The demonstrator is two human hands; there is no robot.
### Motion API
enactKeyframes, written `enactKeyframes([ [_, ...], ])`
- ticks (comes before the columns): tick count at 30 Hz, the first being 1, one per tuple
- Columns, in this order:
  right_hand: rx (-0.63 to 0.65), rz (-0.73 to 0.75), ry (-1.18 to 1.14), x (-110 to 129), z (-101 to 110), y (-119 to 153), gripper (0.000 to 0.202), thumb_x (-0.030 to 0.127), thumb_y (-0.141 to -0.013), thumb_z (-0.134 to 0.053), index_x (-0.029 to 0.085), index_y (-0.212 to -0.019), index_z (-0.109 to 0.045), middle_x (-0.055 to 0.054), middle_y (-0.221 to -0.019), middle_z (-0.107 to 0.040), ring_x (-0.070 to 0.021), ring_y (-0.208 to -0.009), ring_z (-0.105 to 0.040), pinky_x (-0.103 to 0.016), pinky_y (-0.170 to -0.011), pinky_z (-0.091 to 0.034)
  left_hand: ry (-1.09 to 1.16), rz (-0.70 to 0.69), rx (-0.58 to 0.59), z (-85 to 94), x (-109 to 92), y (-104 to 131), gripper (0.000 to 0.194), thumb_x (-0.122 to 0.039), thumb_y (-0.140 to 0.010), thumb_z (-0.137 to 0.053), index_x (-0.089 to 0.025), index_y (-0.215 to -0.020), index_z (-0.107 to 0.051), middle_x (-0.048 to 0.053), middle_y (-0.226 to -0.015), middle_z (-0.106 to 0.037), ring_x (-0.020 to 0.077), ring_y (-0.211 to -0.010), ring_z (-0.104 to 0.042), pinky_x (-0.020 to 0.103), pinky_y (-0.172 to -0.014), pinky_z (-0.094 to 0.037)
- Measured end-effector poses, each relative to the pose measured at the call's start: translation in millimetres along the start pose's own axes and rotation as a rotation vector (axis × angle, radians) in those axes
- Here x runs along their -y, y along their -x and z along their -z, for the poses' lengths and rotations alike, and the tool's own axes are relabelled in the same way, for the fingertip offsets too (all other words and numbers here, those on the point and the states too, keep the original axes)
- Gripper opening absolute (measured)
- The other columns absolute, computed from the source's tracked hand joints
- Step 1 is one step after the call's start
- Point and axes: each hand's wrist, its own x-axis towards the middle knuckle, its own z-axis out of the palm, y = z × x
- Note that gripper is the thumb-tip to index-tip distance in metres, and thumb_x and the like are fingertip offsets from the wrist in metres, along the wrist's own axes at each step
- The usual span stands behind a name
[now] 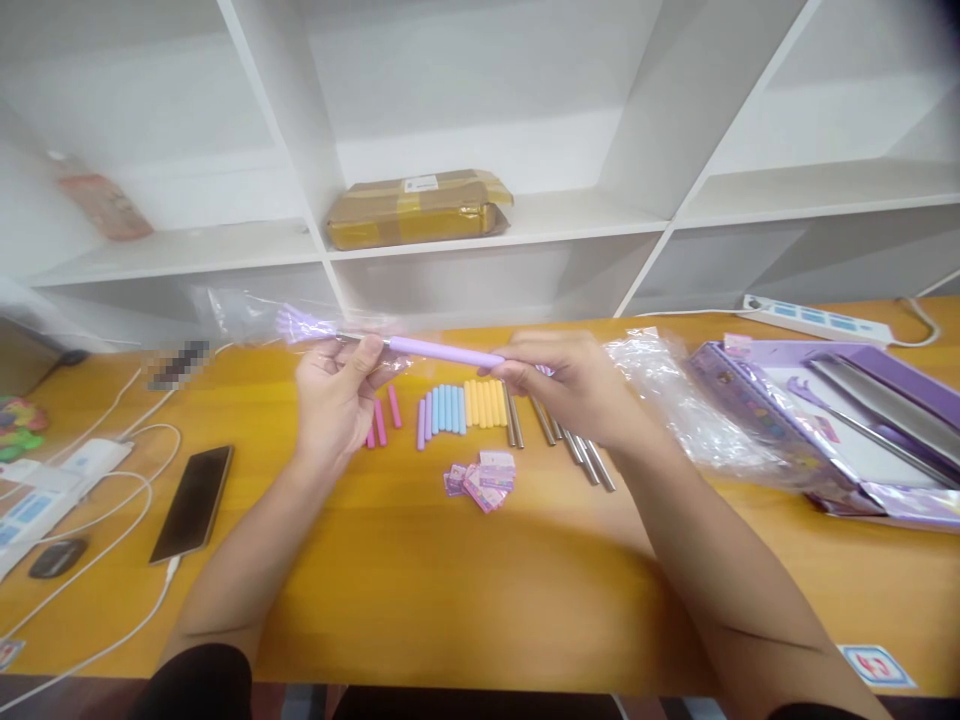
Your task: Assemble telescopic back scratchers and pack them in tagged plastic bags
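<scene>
Between my hands a purple back scratcher (442, 350) is held level above the table, its claw-shaped head pointing left inside a clear plastic sleeve. My left hand (337, 385) pinches the metal shaft and the sleeve just behind the head. At the other end, my right hand (566, 380) grips the tip of the purple handle. Below lie short coloured tubes in a row: pink tubes (381, 422), purple tubes (424, 420), blue tubes (448, 409) and yellow tubes (486, 403). Metal rods (592, 460) lie partly under my right hand. Small pink-purple cards (489, 480) sit in front.
On the right are crumpled clear plastic bags (682, 400) and an open purple box (780, 430) holding another scratcher. A phone (192, 503), cables and a power strip (64, 490) occupy the left. Behind, a taped package (416, 210) rests on a white shelf.
</scene>
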Motion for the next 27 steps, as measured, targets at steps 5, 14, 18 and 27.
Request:
enactKeyframes([
  [5, -0.014, 0.053, 0.024, -0.8, -6.6, 0.4, 0.029, 0.04, -0.108, -0.063, 0.023, -0.094, -0.082, 0.002, -0.071, -0.065, -0.0095, -0.064, -0.055, -0.027, -0.062, -0.041, 0.004, 0.025, 0.044, -5.6, 1.5, 7.0, 0.045, -0.039, -0.066, -0.104, -0.015, -0.091, -0.074, 0.007, -0.089, -0.082, 0.0245, -0.089, -0.083, 0.031, -0.075, -0.072],
  [14, -0.007, 0.02, -0.025, -4.3, -28.8, -1.7, 0.047, 0.051, -0.105, -0.067, 0.019, -0.071, -0.071, 0.002, -0.066, -0.063, -0.0085, -0.061, -0.052, -0.026, -0.062, -0.038, -0.106, 0.2, 0.229, -15.9, 29.7, 32.3, 0.032, -0.042, -0.072, -0.1, -0.019, -0.087, -0.084, 0.011, -0.091, -0.085, 0.0286, -0.081, -0.083, 0.032, -0.059, -0.068],
  [18, -0.006, -0.133, -0.093, -11.0, -28.2, -6.0, 0.045, 0.058, -0.094, -0.078, 0.018, -0.074, -0.069, 0.001, -0.07, -0.065, -0.0092, -0.063, -0.049, -0.027, -0.06, -0.037, -0.104, 0.178, 0.265, -14.3, 28.6, 30.6, 0.026, -0.039, -0.076, -0.098, -0.021, -0.087, -0.083, 0.01, -0.094, -0.085, 0.0287, -0.087, -0.084, 0.033, -0.064, -0.069],
  [27, 0.095, -0.215, -0.307, -13.9, -25.9, -9.1, 0.029, 0.047, -0.093, -0.081, 0.019, -0.094, -0.074, -0.001, -0.083, -0.07, -0.0117, -0.071, -0.056, -0.028, -0.067, -0.045, -0.156, 0.247, 0.361, -8.6, 23.7, 22.3, 0.032, -0.039, -0.079, -0.096, -0.016, -0.096, -0.081, 0.01, -0.093, -0.084, 0.0237, -0.08, -0.082, 0.021, -0.051, -0.057],
])
